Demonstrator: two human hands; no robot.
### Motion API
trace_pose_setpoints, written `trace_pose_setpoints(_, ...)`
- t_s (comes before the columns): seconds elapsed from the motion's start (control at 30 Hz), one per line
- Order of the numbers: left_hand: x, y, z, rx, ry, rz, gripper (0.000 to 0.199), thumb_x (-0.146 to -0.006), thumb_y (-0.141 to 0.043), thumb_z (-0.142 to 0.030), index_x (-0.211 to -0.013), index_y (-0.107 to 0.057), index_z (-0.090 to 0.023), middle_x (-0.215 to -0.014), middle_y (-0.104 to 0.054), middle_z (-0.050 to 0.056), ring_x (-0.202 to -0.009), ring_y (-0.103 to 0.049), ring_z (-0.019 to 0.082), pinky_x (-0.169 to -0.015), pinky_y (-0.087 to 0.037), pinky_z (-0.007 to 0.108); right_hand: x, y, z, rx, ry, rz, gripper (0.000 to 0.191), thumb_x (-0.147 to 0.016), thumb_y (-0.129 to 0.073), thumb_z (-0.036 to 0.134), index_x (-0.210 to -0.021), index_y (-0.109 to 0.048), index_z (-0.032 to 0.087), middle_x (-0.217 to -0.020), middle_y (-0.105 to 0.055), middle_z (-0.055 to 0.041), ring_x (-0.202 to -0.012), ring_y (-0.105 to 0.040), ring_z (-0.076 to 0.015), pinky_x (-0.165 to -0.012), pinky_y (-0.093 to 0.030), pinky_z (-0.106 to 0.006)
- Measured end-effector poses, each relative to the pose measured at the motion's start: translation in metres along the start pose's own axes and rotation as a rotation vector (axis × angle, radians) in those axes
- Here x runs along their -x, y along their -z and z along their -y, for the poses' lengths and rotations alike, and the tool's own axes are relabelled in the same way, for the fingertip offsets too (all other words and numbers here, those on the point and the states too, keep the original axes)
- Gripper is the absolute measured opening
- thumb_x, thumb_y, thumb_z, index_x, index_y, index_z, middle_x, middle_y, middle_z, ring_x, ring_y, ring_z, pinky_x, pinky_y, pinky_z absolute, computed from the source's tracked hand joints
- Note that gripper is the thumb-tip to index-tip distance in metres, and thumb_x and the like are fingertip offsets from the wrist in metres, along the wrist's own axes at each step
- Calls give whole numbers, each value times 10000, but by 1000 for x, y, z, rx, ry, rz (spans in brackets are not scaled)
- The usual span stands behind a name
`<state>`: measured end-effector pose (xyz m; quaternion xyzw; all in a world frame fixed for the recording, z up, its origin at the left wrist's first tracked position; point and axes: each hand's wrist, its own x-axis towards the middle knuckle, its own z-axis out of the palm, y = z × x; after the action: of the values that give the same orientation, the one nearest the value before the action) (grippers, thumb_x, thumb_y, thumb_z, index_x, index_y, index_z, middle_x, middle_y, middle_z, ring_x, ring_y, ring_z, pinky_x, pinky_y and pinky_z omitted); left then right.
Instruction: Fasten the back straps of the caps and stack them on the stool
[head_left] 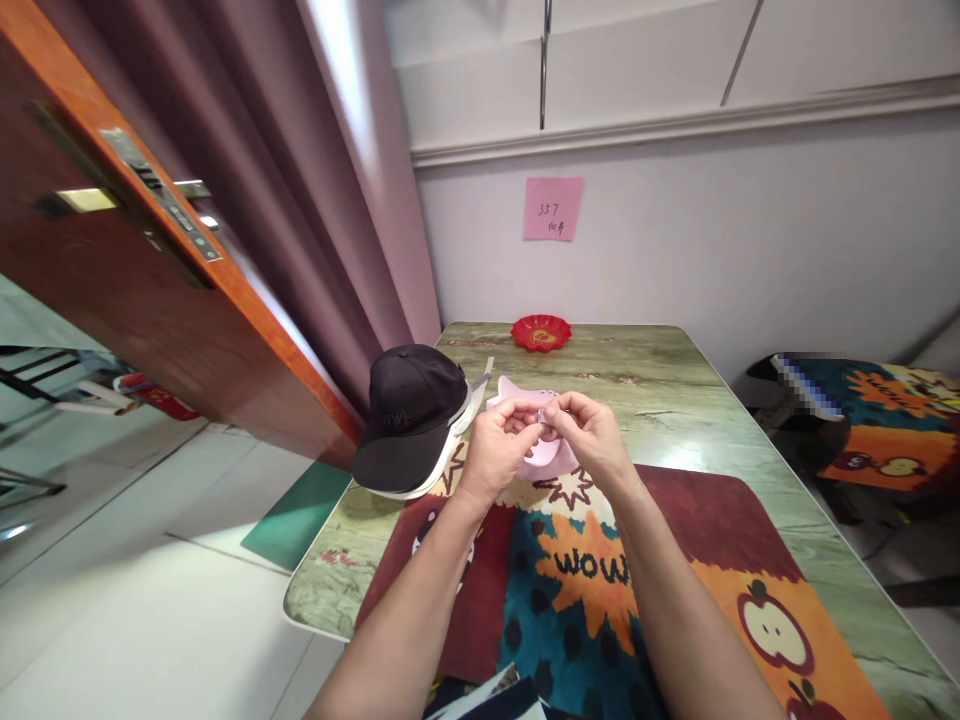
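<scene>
Together, Fingers Are Pinching a Small Pale Piece

The left hand and right hand are meeting at their fingertips, gripping the small pale piece, its details too small to tell. Just beyond, a partly hidden pink item is showing. A black cap is lying over white headwear at the left of the desk; a scalloped red dish is resting near the wall.

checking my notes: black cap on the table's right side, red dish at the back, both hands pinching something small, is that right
Not quite: in the head view, the black cap is on the table's left side, not its right. The rest holds: red dish at the back, left hand and right hand pinching something small.
</scene>
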<state>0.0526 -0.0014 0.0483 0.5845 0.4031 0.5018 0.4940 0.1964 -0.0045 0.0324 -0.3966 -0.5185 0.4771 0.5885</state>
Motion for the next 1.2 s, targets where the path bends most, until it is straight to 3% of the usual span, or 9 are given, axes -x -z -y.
trace_pose_setpoints(0.2, 0, 5, 3, -179, -121, -16, 193, -783, -745, -248, -950, -729, -152, -837, -722, 51, -709, -673, 146, -673, -553, 245, 0, 1, 2, -37, -26, 3, 348, -757, -798, 493, -767, -648, 179, -745, -675, -12, -663, -661, -137, -669, -579, -271)
trace_pose_setpoints(0.47, 4, 4, 2, -448, -276, -43, 116, -856, -681, -239, -946, -723, -180, -914, -734, 60, -770, -673, 159, -709, -546, 256, 0, -2, -3, -54, -33, -65, 372, -742, -805, 503, -735, -624, 178, -724, -638, 8, -624, -650, -114, -610, -598, -238)
trace_pose_setpoints(0.7, 4, 1, 6, -618, -404, -57, 137, -860, -629, -132, -968, -691, -188, -924, -715, 40, -792, -660, 155, -743, -528, 264, 0, -3, -9, -41, -68, -119, 393, -731, -798, 498, -743, -582, 169, -1093, -699, -83, -640, -689, -111, -583, -615, -246)
trace_pose_setpoints(1.03, 6, -1, 5, -812, -513, -55, 159, -872, -599, -100, -994, -654, -186, -939, -700, 51, -824, -655, 179, -769, -509, 283, -2, 0, -12, 45, -49, -128, 240, -751, -713, 349, -754, -534, 189, -1212, -678, -100, -625, -701, -129, -593, -629, -298)
trace_pose_setpoints(1.2, 8, -5, 7, -969, -511, -14, 194, -914, -514, -104, -1058, -625, -171, -1006, -693, 98, -974, -661, 234, -841, -517, 328, -1, 2, -13, 213, 10, -155, 160, -759, -649, 285, -720, -519, 200, -1185, -706, -84, -616, -688, -130, -618, -615, -302)
